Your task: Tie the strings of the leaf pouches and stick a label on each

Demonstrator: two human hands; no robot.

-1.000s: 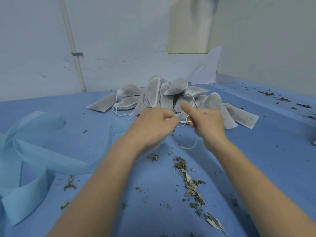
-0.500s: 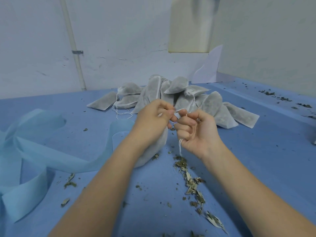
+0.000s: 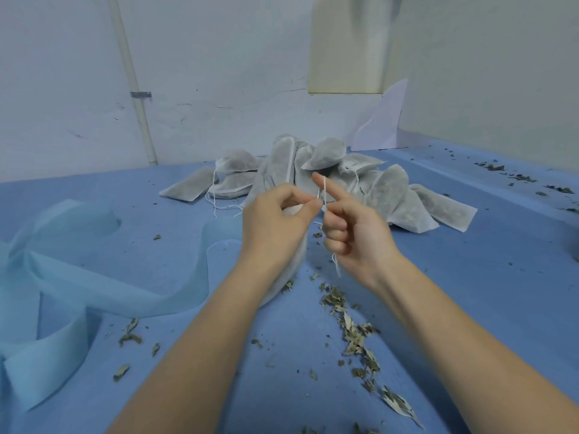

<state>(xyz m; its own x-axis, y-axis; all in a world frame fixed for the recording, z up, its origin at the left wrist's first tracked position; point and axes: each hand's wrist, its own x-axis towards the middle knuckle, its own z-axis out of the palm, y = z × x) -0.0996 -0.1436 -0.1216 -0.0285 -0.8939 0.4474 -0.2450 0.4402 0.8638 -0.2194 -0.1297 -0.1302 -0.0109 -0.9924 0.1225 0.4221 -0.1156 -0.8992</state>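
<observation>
Looping thin white string (image 3: 323,191) over its newly raised forefinger, the right hand (image 3: 354,228) starts a knot while the left hand (image 3: 275,223), at nine o'clock, pinches the white mesh leaf pouch (image 3: 289,267).

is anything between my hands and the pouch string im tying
Nothing visible. The left hand pinches the string at the pouch neck, and the right hand has it looped over its raised forefinger. The pile of pouches lies behind.

Grey-white speckled pouches (image 3: 316,170), white string (image 3: 324,191), blue table (image 3: 470,277), pale-blue fabric strip (image 3: 94,286)
</observation>
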